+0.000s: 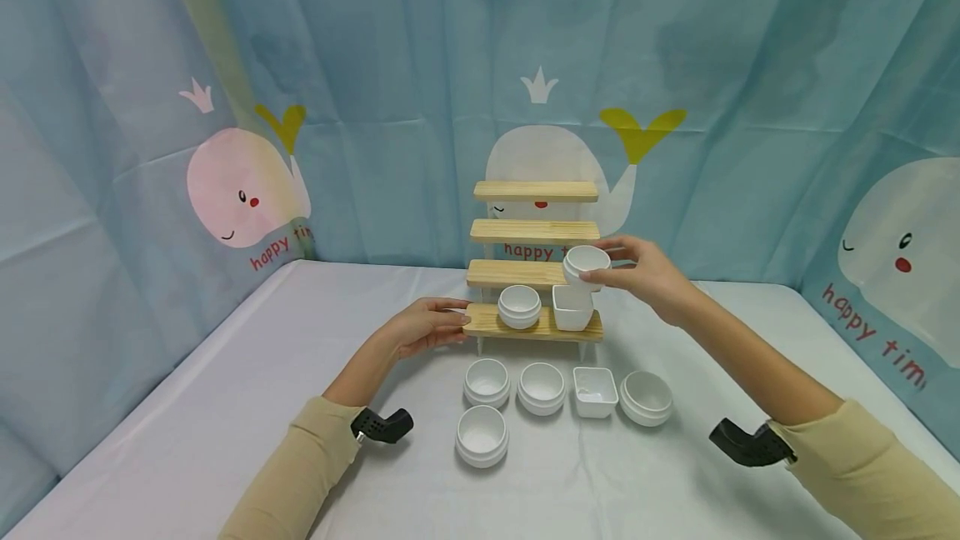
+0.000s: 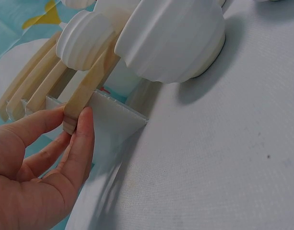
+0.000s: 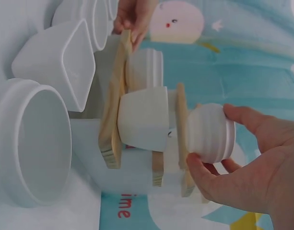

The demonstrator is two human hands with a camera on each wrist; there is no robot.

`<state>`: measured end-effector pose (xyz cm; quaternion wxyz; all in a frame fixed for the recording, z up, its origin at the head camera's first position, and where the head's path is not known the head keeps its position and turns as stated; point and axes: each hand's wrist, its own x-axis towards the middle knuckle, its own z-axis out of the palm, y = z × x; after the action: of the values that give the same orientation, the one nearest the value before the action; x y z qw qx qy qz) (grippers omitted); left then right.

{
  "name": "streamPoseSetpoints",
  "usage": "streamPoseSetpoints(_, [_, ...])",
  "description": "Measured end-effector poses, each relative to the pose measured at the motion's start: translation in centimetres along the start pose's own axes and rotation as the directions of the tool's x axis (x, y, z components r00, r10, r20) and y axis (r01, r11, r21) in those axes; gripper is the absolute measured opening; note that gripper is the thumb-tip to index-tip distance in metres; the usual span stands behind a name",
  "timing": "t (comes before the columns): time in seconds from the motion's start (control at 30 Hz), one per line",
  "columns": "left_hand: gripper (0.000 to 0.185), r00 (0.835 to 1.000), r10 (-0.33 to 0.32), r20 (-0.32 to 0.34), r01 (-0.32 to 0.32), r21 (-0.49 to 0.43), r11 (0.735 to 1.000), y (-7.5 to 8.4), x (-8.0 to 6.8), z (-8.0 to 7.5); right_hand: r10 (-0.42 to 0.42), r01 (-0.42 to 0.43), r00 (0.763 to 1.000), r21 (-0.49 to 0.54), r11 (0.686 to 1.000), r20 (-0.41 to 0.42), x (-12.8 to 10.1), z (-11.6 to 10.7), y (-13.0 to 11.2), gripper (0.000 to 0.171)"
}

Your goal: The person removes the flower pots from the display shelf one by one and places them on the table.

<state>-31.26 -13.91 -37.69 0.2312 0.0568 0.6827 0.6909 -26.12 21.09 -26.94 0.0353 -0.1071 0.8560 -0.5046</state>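
A tiered wooden shelf stand stands at the back of the table. My left hand [image 1: 423,327] pinches the left end of its lowest board [image 2: 91,81] between thumb and fingers. My right hand [image 1: 651,277] holds a round white bowl [image 1: 587,263] by its sides, upright at the right end of the second board [image 1: 506,274] from the bottom. In the right wrist view the base of this bowl [image 3: 209,133] is right at the board. On the lowest board sit another round bowl [image 1: 519,307] and a square white bowl [image 1: 572,309], side by side.
In front of the stand, a row on the white table [image 1: 397,473] holds two round bowls [image 1: 542,388], a square bowl [image 1: 595,392] and a wider round bowl [image 1: 647,398]. One more round bowl [image 1: 482,437] stands nearer. Behind hangs a blue whale-print curtain [image 1: 390,40].
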Motion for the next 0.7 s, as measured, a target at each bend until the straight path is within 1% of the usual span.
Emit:
streamPoseSetpoints(0.43, [0.054, 1.0, -0.008, -0.012, 0.008, -0.002, 1.0, 0.0, 0.0, 0.0, 0.02, -0.021, 1.0, 0.025, 0.999, 0.007, -1.4, 0.3, 0.2, 0.074])
streamPoseSetpoints(0.7, [0.055, 1.0, -0.012, -0.021, 0.012, 0.003, 1.0, 0.0, 0.0, 0.0, -0.017, 0.017, 1.0, 0.02, 1.0, 0.005, -2.0, 0.5, 0.7, 0.07])
